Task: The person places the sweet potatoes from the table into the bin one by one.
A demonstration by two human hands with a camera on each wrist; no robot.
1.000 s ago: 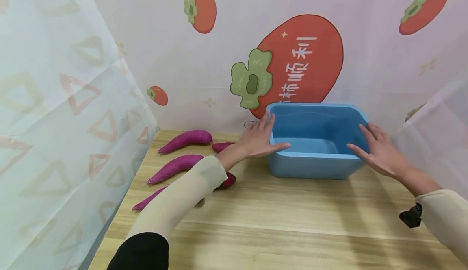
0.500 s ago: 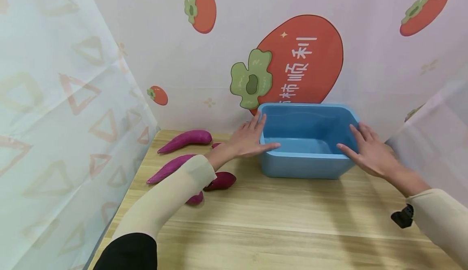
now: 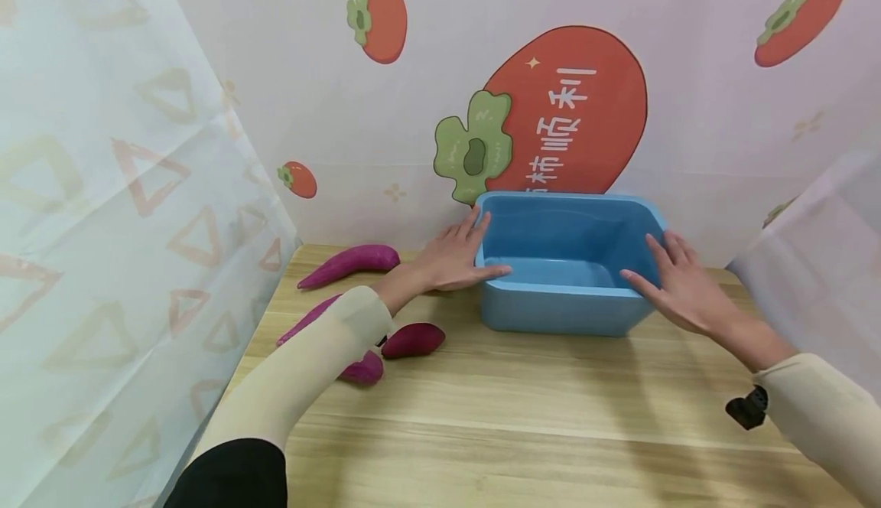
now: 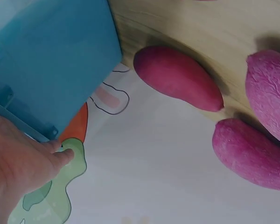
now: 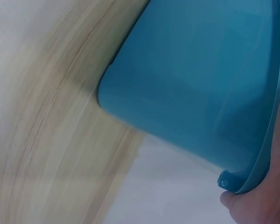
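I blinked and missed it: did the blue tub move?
Yes: in the head view, the blue tub moved left, its left end now reaching farther below the printed green leaf.

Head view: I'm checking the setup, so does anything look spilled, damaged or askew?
Only the backdrop looks odd: its white writing runs sideways, as if hung turned. The blue bin stands upright; no spill or damage shows.
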